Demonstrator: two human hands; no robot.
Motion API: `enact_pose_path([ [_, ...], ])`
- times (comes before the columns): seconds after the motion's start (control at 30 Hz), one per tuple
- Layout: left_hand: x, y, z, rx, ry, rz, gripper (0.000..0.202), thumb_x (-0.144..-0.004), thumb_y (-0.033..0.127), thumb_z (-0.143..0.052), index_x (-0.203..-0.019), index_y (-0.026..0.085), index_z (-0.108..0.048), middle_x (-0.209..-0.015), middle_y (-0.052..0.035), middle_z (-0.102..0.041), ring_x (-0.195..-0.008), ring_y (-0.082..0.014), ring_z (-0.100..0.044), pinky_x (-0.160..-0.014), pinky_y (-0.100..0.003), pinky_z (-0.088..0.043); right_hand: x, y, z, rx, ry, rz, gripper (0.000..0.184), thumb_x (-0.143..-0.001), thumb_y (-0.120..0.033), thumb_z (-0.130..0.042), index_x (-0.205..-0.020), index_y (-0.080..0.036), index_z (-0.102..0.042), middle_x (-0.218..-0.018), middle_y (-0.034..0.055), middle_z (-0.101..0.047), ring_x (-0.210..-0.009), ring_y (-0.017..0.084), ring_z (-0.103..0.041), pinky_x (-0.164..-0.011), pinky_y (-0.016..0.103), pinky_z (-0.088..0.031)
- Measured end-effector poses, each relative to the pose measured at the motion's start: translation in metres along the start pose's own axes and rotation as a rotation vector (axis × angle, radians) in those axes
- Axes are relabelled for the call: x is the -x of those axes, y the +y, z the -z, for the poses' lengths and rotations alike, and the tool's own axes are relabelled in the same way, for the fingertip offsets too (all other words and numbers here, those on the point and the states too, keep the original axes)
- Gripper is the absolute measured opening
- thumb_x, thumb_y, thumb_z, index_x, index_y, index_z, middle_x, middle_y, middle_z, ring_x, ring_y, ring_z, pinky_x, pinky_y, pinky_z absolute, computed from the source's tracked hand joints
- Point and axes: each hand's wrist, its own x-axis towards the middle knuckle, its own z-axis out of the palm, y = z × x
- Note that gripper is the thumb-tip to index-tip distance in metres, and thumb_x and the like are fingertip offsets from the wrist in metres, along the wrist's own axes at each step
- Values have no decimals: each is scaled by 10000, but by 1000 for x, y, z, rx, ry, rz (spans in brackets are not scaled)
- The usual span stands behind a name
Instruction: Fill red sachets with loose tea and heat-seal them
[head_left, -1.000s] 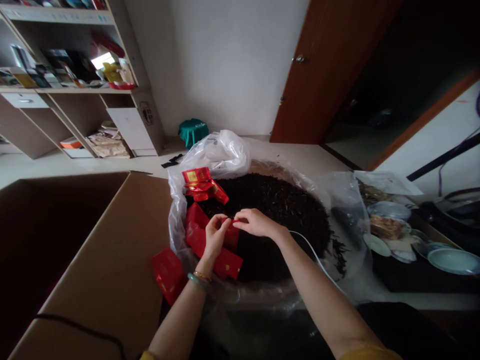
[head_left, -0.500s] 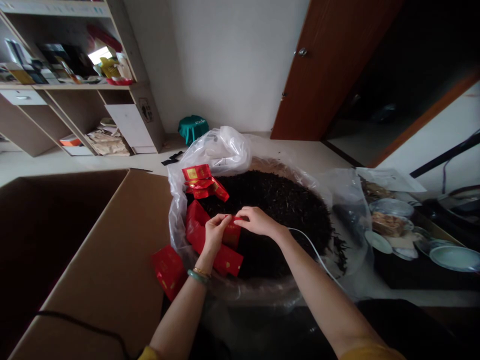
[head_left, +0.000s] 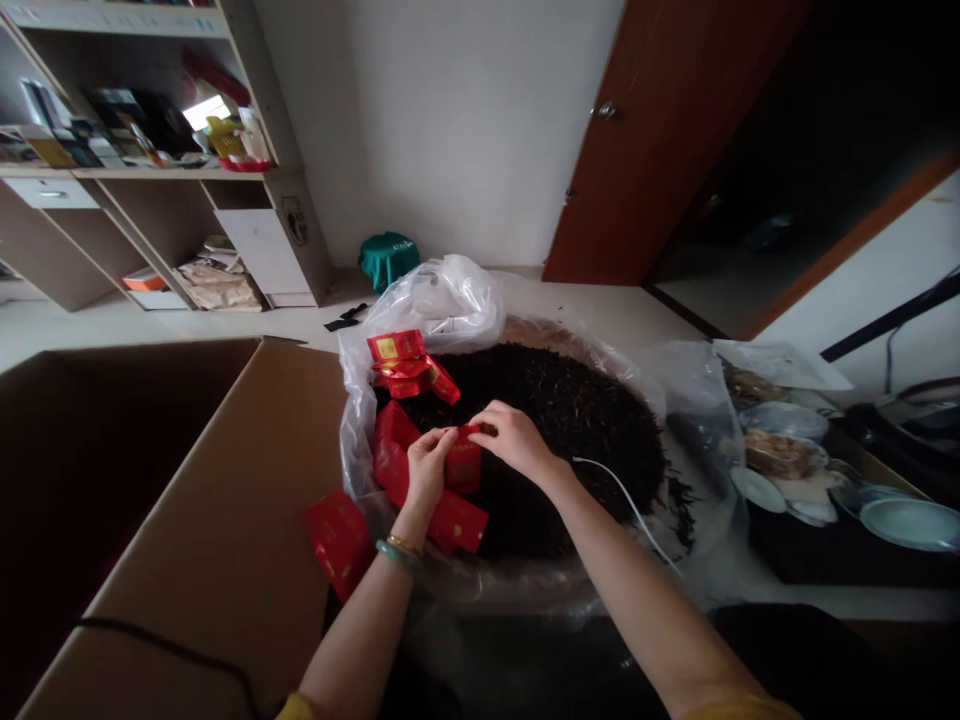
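Both hands pinch the top edge of one small red packet (head_left: pixel 463 465) held upright over a large heap of dark loose tea leaves (head_left: pixel 570 420). My left hand (head_left: pixel 425 466) grips its left corner, with a green bangle on that wrist. My right hand (head_left: pixel 512 440) grips its right corner. The leaves fill a clear plastic bag (head_left: pixel 442 300) lining a wide round container. More red packets (head_left: pixel 405 365) lie on the leaves at the far left, and others (head_left: pixel 457 522) lie just below my hands.
An open cardboard box (head_left: pixel 187 540) stands at the left, with a red packet (head_left: pixel 337 540) against its flap. Plates and bowls (head_left: pixel 795 470) sit at the right. Shelves (head_left: pixel 135 170), a green stool (head_left: pixel 387 258) and a brown door (head_left: pixel 660 130) are behind.
The hands have stayed over the same spot on the packet's top edge; the right hand has shifted slightly towards the left one. The view has shifted a little.
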Motion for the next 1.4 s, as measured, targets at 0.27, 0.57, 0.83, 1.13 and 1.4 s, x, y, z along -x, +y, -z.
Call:
enact_pose_path([
  [0.27,2,4,-2,145,45,63,287,-522,351,-834,-661,137,-703,-668,-1,-685,-617,-106,-589,-645,-221,-461,1,6,-15,-571,-1,-278,257,-682,-358,-700,-844,-158,-694,-696,18,-670,-569,130,-572,-475,232,-444],
  [0.57,3,5,-3,59,27,55,300,-568,357,-810,-757,140,-724,-718,-21,-709,-660,-129,-624,-660,-232,-473,2,7,-21,-730,123,-363,273,-549,-390,-774,-644,-156,-669,-569,-1,-634,-484,99,-513,-460,227,-429],
  [0.83,7,8,-6,-18,-111,103,294,-562,369,-815,-639,121,-679,-567,8,-650,-494,-90,-549,-505,-193,-411,6,10,-18,-716,27,-323,282,-604,-386,-733,-775,-162,-723,-678,25,-699,-579,137,-581,-497,234,-432],
  [1.13,10,14,-9,78,-201,192,443,-556,360,-828,-916,133,-705,-742,-39,-728,-622,-150,-657,-610,-240,-505,4,8,-11,-612,65,-247,227,-646,-383,-713,-707,-165,-727,-692,38,-723,-634,173,-634,-622,274,-484],
  [1.4,13,15,-11,66,-268,344,453,-498,371,-861,-829,105,-703,-776,-87,-740,-653,-228,-699,-638,-322,-542,5,27,-7,-416,80,-212,257,-792,-364,-602,-940,-186,-714,-869,58,-730,-796,196,-658,-752,311,-493],
])
